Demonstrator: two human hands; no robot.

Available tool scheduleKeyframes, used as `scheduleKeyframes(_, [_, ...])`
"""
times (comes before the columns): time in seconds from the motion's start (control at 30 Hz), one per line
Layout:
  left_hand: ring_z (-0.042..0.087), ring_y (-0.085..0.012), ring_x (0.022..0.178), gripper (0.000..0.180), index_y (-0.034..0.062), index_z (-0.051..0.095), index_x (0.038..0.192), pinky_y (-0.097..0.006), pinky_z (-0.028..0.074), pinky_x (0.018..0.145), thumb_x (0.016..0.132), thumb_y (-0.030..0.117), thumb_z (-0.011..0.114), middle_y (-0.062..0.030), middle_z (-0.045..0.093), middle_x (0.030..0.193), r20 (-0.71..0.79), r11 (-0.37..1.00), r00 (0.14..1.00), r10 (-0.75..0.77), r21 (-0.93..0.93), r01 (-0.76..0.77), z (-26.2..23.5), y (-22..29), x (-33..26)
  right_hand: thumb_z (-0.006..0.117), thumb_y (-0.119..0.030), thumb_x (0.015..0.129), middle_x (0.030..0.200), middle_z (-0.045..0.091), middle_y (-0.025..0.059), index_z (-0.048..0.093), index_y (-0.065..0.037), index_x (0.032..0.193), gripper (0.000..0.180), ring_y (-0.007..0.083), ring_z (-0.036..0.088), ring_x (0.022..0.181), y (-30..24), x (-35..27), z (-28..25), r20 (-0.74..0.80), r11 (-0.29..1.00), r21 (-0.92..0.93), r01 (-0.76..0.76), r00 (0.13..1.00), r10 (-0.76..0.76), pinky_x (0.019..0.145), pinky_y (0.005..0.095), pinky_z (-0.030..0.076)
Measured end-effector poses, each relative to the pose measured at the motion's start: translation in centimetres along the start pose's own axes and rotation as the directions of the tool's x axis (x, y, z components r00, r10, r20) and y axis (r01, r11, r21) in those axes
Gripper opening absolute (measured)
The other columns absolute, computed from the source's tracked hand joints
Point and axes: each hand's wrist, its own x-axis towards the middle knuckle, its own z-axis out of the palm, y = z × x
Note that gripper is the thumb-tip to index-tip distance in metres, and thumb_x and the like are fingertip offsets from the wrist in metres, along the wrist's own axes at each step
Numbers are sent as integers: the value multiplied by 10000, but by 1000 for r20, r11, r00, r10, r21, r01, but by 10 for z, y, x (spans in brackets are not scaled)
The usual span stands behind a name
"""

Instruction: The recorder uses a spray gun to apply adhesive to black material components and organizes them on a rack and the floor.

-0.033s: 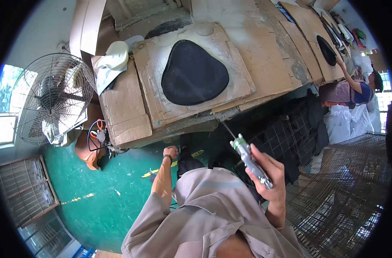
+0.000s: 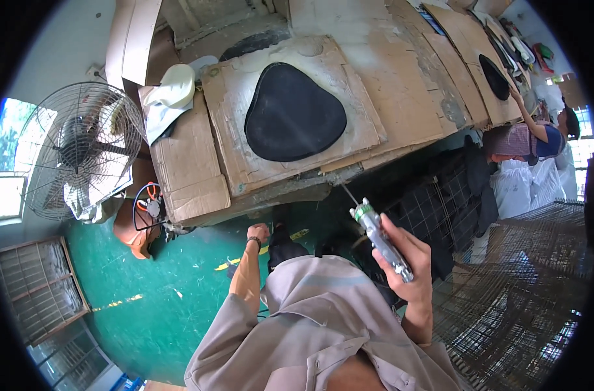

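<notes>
1. Below the workbench edge, low in the head view, the right hand point(image 2: 411, 264) is seen closed around a slim metallic spray tool point(image 2: 381, 240), fingers wrapped about its body and thumb along its side.
2. The spray tool is held tilted, its thin nozzle pointing up and to the left toward the bench edge; it is apart from the bench and touches nothing but the hand.
3. The left hand point(image 2: 258, 232) is seen hanging low over the green floor point(image 2: 147, 306), with a dark band at the wrist; its fingers look curled, but whether anything is held cannot be told.
4. A black rounded pad point(image 2: 293, 112) is laid flat on a sheet of cardboard point(image 2: 231, 98) on the bench, up and to the left of the nozzle and well apart from both hands.
5. A grey shirt sleeve point(image 2: 297, 326) is seen covering the upper arm at the bottom of the view.
6. At the left, a large round wire-guarded fan point(image 2: 82, 150) is stood beside the bench, and a pale cap-like object point(image 2: 176, 85) lies on the bench corner near it.
7. Far along the bench at the upper right, a second black pad point(image 2: 494, 76) is laid on cardboard, and another person's hand point(image 2: 513, 95) is reached to it.
8. At the right, wire mesh racks point(image 2: 525, 274) are seen close to the right hand.
</notes>
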Motion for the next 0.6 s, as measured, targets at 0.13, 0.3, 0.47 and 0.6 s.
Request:
scheduleKeyframes(0.13, [720,-204,804,230,117,709,1106,-425,562,691,911,162,597,-56,736,931,-20,1000,999,-24,15,25,-6,-13,-9,697,57,818,952,688,159,574,36,1367,563,228,680,779,6,7,0,-114,998,-46,49,992,-54,699,306,536])
scheduleKeyframes(0.3, [728,-221,787,181,85,751,948,-412,584,692,833,70,612,-63,729,860,-82,986,989,-127,-119,116,-7,-28,-20,718,-12,847,945,688,156,583,57,1346,522,207,665,778,7,-19,-19,-116,998,-54,-13,993,7,701,296,519])
scheduleKeyframes(0.47, [722,-232,808,223,84,698,1102,-435,578,712,889,121,645,-55,720,885,-71,987,994,-88,-143,78,0,-45,-31,729,37,785,893,683,160,598,52,1333,564,232,663,732,22,-54,-48,26,997,-69,-31,999,33,680,298,525])
scheduleKeyframes(0.6, [715,-206,839,302,60,658,1210,-383,572,715,928,168,646,-60,723,974,-73,980,996,50,-189,-63,20,-41,-50,719,58,765,903,684,164,599,45,1339,586,229,670,745,31,-59,-62,-14,1000,-12,-2,1000,1,682,298,531])
